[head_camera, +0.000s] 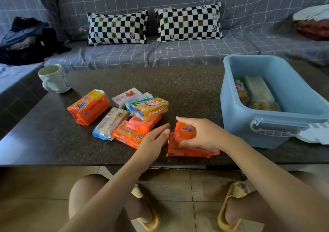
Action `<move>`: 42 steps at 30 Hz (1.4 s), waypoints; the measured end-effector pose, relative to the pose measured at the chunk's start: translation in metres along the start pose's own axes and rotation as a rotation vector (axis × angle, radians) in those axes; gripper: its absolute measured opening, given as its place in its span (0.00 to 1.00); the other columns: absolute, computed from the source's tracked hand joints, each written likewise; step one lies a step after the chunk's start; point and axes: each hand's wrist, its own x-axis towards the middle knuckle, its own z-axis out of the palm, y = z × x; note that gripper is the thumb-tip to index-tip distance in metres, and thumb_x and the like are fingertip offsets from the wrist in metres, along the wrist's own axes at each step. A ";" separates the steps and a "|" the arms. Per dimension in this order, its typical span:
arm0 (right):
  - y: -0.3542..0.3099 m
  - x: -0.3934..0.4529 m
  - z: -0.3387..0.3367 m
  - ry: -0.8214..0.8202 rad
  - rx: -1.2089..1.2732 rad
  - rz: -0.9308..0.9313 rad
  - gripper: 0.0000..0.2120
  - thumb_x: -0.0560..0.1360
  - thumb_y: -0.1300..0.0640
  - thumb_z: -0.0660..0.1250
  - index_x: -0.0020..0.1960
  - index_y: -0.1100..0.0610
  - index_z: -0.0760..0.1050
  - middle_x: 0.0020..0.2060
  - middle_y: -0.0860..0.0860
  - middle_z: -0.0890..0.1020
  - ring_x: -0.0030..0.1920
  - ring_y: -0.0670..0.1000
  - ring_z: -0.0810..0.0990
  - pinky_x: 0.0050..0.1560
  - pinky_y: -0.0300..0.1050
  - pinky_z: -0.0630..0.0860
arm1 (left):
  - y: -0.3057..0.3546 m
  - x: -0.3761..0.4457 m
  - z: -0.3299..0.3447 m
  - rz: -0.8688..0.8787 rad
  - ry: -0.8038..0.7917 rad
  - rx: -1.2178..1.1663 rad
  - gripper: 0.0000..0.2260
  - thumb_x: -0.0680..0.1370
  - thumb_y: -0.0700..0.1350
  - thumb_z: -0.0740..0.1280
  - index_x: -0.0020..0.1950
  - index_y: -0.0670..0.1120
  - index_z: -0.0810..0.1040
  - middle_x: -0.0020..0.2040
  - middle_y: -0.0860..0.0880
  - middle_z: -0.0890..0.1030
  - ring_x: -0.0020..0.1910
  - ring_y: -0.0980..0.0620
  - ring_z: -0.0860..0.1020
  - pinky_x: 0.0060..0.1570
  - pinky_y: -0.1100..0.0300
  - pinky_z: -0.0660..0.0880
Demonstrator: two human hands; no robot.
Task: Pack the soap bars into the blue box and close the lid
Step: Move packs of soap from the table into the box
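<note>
Orange soap pack (185, 132) is gripped by the right hand (204, 133), nearer the blue box (236, 117) at its right; left hand (156, 139) hangs slack.

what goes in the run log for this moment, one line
right hand: grips orange soap bar | left hand: open beside it | blue box: open, some bars inside | lid: off

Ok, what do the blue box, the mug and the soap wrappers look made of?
Blue box: looks like moulded plastic, matte, with a moulded latch handle.
Mug: probably glazed ceramic, white with a soft sheen.
Soap wrappers: thin glossy plastic film, going by highlights and crinkles; one bar is gripped in the right hand.
</note>
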 end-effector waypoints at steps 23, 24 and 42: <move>0.022 -0.032 0.018 0.132 0.671 0.545 0.16 0.78 0.47 0.59 0.58 0.56 0.76 0.50 0.51 0.82 0.45 0.50 0.83 0.56 0.49 0.79 | 0.030 -0.009 0.032 -0.269 0.033 -0.038 0.17 0.82 0.50 0.55 0.68 0.47 0.72 0.52 0.52 0.77 0.49 0.55 0.73 0.42 0.63 0.67; 0.020 -0.032 0.019 0.148 0.707 0.547 0.15 0.78 0.48 0.60 0.57 0.56 0.77 0.50 0.52 0.82 0.45 0.50 0.83 0.57 0.50 0.79 | 0.031 -0.009 0.032 -0.277 0.043 -0.056 0.17 0.82 0.49 0.55 0.68 0.46 0.72 0.54 0.51 0.77 0.50 0.55 0.72 0.47 0.62 0.67; -0.050 -0.073 -0.079 0.622 0.691 0.244 0.05 0.76 0.50 0.64 0.44 0.50 0.77 0.36 0.46 0.79 0.35 0.44 0.77 0.35 0.37 0.73 | 0.144 -0.005 -0.020 0.126 0.157 -0.157 0.09 0.79 0.46 0.63 0.44 0.49 0.82 0.45 0.48 0.85 0.50 0.47 0.81 0.63 0.45 0.73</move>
